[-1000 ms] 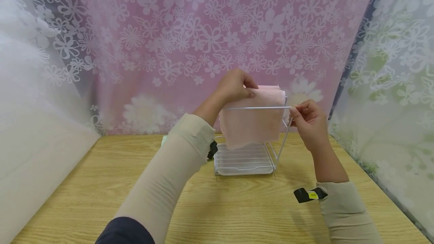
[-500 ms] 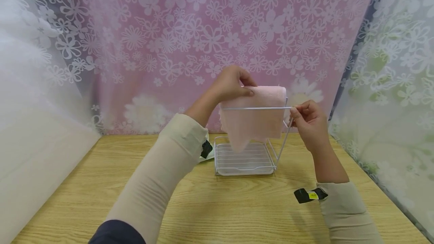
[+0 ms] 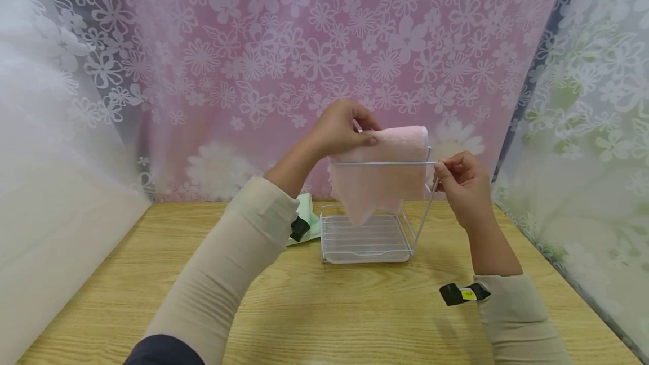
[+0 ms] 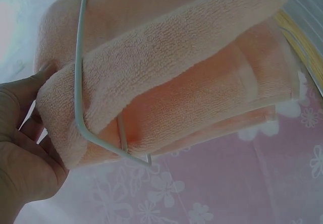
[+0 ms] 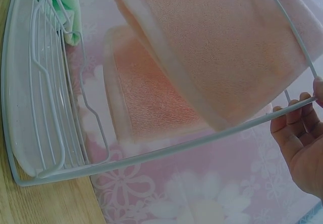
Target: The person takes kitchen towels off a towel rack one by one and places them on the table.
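A pink terry towel [image 3: 385, 176] hangs folded in the upper part of a white wire rack [image 3: 367, 241], behind its front top bar. My left hand [image 3: 345, 128] pinches the towel's upper left edge, thumb in front and fingers behind. In the left wrist view the towel [image 4: 166, 62] droops in layers past the bent wire frame [image 4: 79, 82]. My right hand [image 3: 461, 185] pinches the rack's front top right corner between thumb and fingers. The right wrist view shows those fingers [image 5: 290, 133] on the wire, with the towel [image 5: 222, 47] hanging inside the frame.
A light green cloth [image 3: 306, 221] lies on the wooden table [image 3: 355, 308] left of the rack, partly behind my left sleeve. A white tray [image 5: 20, 93] sits under the rack's wire shelf. Flowered curtains [image 3: 314, 44] stand at the back and both sides.
My left hand has shifted slightly left, still pinching the towel, and the towel's lower front corner now hangs in a point. More of the green cloth shows. The right hand stays put.
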Demonstrator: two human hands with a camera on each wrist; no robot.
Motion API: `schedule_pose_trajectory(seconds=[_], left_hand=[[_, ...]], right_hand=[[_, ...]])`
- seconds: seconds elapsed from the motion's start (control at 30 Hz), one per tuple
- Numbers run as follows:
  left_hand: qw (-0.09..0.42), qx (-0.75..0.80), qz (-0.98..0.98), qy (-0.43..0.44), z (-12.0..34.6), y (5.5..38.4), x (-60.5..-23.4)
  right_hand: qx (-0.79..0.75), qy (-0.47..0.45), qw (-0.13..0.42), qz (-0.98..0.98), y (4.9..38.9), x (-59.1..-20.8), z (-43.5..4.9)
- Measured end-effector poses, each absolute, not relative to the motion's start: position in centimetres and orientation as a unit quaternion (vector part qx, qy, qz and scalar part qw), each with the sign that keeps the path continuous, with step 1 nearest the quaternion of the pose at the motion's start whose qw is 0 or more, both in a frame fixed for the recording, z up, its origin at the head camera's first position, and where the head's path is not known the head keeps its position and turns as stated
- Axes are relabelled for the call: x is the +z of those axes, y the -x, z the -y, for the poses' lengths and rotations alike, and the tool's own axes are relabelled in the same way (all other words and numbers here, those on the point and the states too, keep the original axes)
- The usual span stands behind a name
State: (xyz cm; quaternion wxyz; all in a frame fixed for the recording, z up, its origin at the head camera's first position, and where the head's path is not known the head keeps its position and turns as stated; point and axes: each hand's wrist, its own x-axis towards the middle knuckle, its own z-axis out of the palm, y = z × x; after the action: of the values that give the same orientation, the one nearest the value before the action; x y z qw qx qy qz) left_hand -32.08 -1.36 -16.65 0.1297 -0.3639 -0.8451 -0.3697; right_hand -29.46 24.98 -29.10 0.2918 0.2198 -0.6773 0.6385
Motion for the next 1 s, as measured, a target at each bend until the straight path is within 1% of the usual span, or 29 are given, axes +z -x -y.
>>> schedule_pose_trajectory(seconds=[0.67, 1.0], left_hand=[[0.121, -0.401, 0.833, 0.361, 2.2, 30.5, -16.6], [0.132, -0.417, 0.823, 0.363, 2.7, 30.0, -16.7]], right_hand=[[0.645, -0.217, 0.286, 0.674, 29.4, -29.0, -24.9], [0.651, -0.229, 0.286, 0.665, 29.5, -29.1, -24.9]])
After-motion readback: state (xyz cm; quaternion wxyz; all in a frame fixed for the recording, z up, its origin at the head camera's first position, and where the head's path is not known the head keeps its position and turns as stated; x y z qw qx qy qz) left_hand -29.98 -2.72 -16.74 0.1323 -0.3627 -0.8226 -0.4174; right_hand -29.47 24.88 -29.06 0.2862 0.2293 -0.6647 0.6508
